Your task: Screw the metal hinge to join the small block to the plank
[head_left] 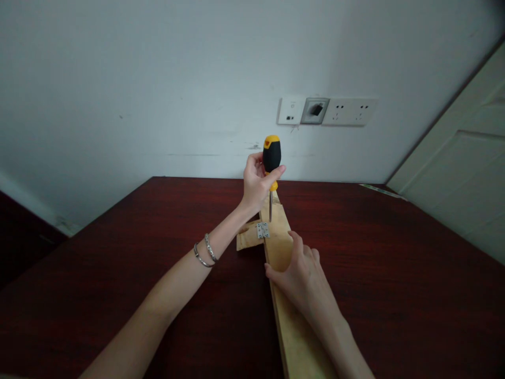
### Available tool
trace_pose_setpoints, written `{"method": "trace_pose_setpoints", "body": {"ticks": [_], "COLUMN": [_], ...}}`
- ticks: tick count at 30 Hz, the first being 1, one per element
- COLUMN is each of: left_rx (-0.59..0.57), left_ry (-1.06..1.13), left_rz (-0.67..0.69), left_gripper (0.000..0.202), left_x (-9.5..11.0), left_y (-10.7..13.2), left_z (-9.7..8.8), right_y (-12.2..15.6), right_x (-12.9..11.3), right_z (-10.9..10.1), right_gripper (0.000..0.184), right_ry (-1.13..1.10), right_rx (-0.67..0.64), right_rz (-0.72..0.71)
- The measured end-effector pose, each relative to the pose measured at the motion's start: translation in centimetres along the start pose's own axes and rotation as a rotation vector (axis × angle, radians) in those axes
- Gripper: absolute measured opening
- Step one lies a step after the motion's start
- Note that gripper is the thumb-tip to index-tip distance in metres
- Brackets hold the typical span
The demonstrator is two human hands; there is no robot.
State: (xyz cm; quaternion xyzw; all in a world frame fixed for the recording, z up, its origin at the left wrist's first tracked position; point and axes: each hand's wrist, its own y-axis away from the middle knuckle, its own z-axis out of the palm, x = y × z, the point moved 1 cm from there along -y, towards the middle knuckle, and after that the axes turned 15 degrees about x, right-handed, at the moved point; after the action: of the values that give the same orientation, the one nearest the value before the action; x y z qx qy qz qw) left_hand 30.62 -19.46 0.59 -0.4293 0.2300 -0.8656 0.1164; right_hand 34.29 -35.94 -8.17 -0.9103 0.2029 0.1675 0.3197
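Left hand point(258, 181) clamped on screwdriver point(272, 157), thumb across the lower part of the black-and-yellow handle. Screwdriver roughly upright, shaft pointing down over the long board point(281, 258), tip by the upper right corner of the hinge point(262, 230); can't tell if tip touches anything. Right hand point(305, 268) clamped across the long board nearer the viewer, thumb at its left edge, index finger at its right edge, other fingers bent.

Long board is pale wood, lies on the dark red desk point(189, 226), runs from the bottom of the view toward the wall point(138, 79). Short wood piece point(247, 238) sticks out from its left side. Metal hinge lies flat across the joint, one leaf on each piece, screw holes visible; too small to tell if screws sit in them. Two silver-coloured bracelets point(205, 251) on the left wrist.

Back: pale wall with a row of white sockets point(350, 112), black plug point(316, 109) in the grey-framed one. White panelled door point(465, 137) at right, thin pale strip point(382, 190) on the desk's far right edge.
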Motion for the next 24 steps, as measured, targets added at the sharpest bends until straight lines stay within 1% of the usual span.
{"method": "trace_pose_setpoints", "body": {"ticks": [4, 7, 10, 12, 14, 15, 16, 18, 19, 20, 24], "left_rx": [0.012, 0.013, 0.05, 0.021, -0.058, -0.13, -0.197, -0.263, -0.303, -0.318, -0.34], "left_ry": [-0.033, -0.112, -0.238, -0.395, -0.612, -0.745, -0.89, -1.113, -1.184, -1.215, -1.295], "left_rz": [0.034, 0.053, 0.093, 0.066, -0.051, -0.131, -0.209, -0.359, -0.451, -0.497, -0.619], "left_gripper": [0.03, 0.027, 0.022, 0.02, 0.018, 0.018, 0.018, 0.02, 0.024, 0.025, 0.026], "left_x": [1.7, 3.2, 4.3, 4.5, 4.0, 3.5, 2.9, 1.4, 0.6, -0.1, -2.3], "left_y": [-1.1, -2.7, -4.9, -6.5, -7.8, -8.2, -8.5, -8.8, -8.8, -8.7, -8.5], "left_z": [-0.1, -0.8, -2.8, -4.7, -6.9, -8.0, -9.1, -11.1, -12.0, -12.6, -14.3], "right_y": [0.0, 0.1, 0.1, 0.1, 0.1, 0.1, 0.1, 0.1, 0.1, 0.1, 0.0], "right_x": [0.1, 0.2, 0.3, 0.3, 0.3, 0.4, 0.4, 0.4, 0.3, 0.3, 0.2], "right_z": [0.1, 0.2, 0.3, 0.3, 0.2, 0.2, 0.2, 0.2, 0.2, 0.2, 0.1], "right_gripper": [0.075, 0.077, 0.076, 0.076, 0.076, 0.076, 0.076, 0.075, 0.075, 0.075, 0.076], "right_ry": [-0.004, 0.003, 0.019, 0.021, 0.014, 0.01, 0.007, 0.008, 0.01, 0.014, 0.015], "right_rx": [0.014, 0.049, 0.068, 0.07, 0.077, 0.083, 0.088, 0.083, 0.076, 0.069, 0.06], "right_rz": [-0.005, -0.018, -0.023, -0.019, -0.017, -0.017, -0.017, -0.01, -0.007, -0.002, 0.004]}}
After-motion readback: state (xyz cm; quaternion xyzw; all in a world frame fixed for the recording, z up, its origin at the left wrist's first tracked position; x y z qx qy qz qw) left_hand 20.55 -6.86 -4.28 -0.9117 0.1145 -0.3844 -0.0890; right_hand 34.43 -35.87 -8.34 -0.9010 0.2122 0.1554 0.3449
